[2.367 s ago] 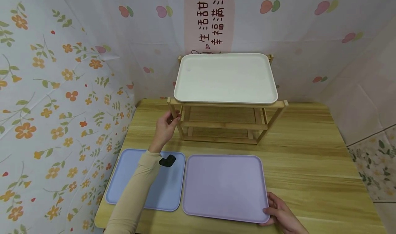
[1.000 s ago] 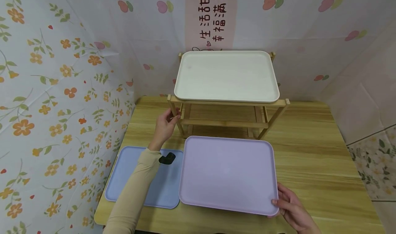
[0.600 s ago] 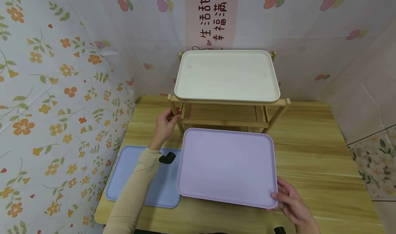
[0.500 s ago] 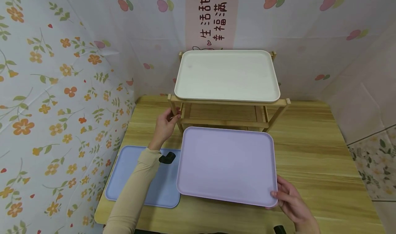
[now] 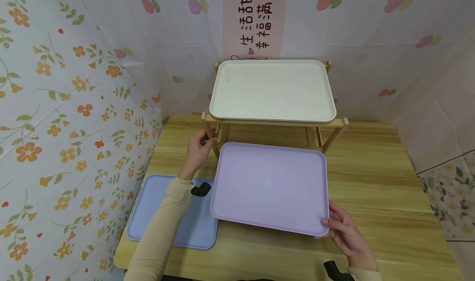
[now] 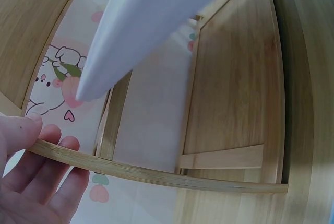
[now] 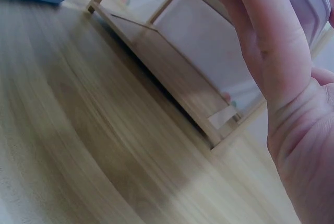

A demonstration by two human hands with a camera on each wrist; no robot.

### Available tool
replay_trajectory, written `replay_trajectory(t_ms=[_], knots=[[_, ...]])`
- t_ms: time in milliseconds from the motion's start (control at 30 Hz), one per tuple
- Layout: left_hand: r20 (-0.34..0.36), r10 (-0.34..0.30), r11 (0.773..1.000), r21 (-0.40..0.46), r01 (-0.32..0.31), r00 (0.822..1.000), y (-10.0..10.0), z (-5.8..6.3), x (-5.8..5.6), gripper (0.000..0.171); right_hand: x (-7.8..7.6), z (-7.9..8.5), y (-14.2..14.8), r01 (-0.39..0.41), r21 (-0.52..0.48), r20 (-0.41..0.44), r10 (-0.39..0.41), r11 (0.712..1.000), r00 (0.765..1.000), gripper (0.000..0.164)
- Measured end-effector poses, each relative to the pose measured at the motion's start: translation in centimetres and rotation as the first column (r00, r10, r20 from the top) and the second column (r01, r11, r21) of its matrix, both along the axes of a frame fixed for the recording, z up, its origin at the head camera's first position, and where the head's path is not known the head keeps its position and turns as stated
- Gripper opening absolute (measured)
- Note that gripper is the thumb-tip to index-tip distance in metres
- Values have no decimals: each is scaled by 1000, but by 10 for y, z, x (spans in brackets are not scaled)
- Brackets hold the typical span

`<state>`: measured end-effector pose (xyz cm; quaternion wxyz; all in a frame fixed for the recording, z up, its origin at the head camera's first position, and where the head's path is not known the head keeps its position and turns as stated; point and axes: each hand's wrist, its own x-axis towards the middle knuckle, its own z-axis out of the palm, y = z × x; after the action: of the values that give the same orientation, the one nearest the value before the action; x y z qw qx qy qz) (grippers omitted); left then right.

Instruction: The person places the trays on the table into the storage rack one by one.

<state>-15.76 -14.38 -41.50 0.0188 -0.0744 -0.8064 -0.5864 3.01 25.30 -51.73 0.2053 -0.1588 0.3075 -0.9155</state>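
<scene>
The purple tray [image 5: 269,188] is held raised over the table [image 5: 382,198], between the table's front edge and the wooden rack [image 5: 333,138], with its far edge just in front of the rack's middle level. Its near right corner is pinched by the right hand [image 5: 345,229], thumb above and fingers beneath. The rack's front left upright is gripped by the left hand [image 5: 198,151], fingers curled round the wood (as is seen most plainly from the left wrist). On the rack's top, near the table's back edge, a white tray [image 5: 272,90] is carried. The table's front left corner is occupied by a blue tray [image 5: 198,223], crossed above by the left sleeve [image 5: 159,231] and partly covered from view by the purple one. Behind the rack, a printed cloth [image 5: 315,37] is hung.
</scene>
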Motion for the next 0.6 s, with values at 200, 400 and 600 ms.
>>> replay_trajectory(t_ms=[200,400,600], knots=[[-9,10,1000,-7,-10,1000,0,-2,0,29,-7,1,-1,36,11,-1,-36,999,999,64],[-18,17,1000,-11,-17,1000,0,-3,0,29,-16,3,-5,51,11,6,-51,999,999,63],[-28,10,1000,-9,-10,1000,0,-2,-1,28,-24,5,-6,50,-3,-9,-50,999,999,63]])
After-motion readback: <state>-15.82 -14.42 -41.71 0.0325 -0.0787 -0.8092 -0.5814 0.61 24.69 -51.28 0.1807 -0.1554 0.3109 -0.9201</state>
